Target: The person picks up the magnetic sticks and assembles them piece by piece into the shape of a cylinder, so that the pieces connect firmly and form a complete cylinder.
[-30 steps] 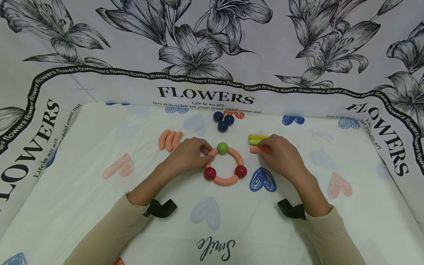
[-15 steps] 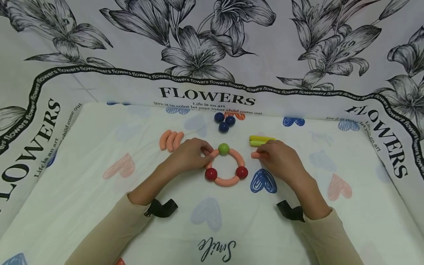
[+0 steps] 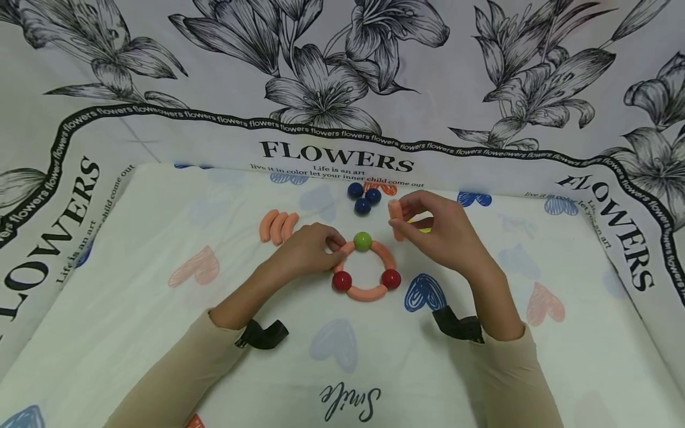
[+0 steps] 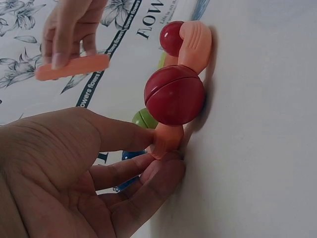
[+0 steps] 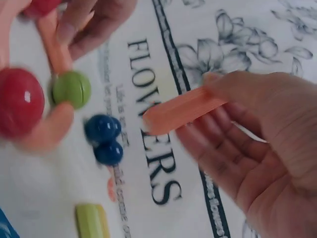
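On the cloth lies a ring of curved orange rods (image 3: 366,293) joined by a green ball (image 3: 363,241) at the far side and two red balls (image 3: 342,281) nearer me. My left hand (image 3: 307,249) pinches the ring's left curved rod (image 4: 168,139) between thumb and fingers. Above the cloth, right of the green ball, my right hand (image 3: 446,232) holds a straight orange rod (image 3: 396,217) between thumb and fingertips. In the right wrist view this rod (image 5: 183,111) looks ridged, its near end hidden by the thumb.
Three dark blue balls (image 3: 363,206) sit together beyond the ring. Several curved orange rods (image 3: 278,226) lie side by side at left. Yellow and green rods (image 5: 91,220) lie under my right hand, mostly hidden in the head view. A flower-printed sheet (image 3: 214,142) borders the back.
My right hand has lifted the straight orange rod off the cloth beside the yellow and green rods, moving it up and leftward and turning it upright in the head view. My left hand stays put.
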`<state>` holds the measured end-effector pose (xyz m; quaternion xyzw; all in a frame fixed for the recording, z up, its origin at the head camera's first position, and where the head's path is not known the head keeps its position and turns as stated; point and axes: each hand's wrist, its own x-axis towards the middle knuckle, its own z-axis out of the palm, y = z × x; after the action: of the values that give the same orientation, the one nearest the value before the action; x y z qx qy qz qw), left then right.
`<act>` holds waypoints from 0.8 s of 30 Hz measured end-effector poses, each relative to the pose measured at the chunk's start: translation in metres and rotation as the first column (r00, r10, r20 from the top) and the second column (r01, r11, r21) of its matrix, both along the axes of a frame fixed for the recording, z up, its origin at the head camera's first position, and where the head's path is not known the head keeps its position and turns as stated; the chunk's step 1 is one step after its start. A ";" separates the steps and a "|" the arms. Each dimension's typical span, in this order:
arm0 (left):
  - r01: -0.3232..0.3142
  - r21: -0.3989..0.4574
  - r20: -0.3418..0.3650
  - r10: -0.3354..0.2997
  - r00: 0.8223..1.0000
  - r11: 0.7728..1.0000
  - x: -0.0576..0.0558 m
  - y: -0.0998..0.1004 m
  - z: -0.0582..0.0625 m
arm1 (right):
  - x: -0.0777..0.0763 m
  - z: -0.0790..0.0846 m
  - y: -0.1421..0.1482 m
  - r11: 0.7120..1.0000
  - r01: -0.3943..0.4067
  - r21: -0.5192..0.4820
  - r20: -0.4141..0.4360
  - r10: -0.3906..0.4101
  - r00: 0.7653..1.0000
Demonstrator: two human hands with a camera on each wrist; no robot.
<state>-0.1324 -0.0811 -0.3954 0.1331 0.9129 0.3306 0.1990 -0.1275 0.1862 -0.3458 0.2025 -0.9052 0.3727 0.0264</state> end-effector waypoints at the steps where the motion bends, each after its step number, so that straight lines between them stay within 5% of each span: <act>1: 0.000 -0.001 0.000 0.000 1.000 1.000 0.000 0.000 0.000 | 0.000 0.000 -0.002 1.000 0.001 -0.031 -0.004 -0.001 1.000; 11: -0.001 0.012 -0.001 0.001 1.000 1.000 0.002 0.000 0.002 | 0.000 -0.018 -0.023 0.978 -0.022 -0.209 0.034 0.030 0.999; 24: 0.005 0.007 -0.010 -0.005 1.000 1.000 0.001 0.001 0.001 | -0.002 -0.033 -0.032 0.976 0.006 -0.219 0.080 0.012 0.997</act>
<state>-0.1313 -0.0804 -0.3942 0.1379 0.9123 0.3328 0.1949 -0.1300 0.1546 -0.3789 0.1846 -0.8586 0.4780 0.0113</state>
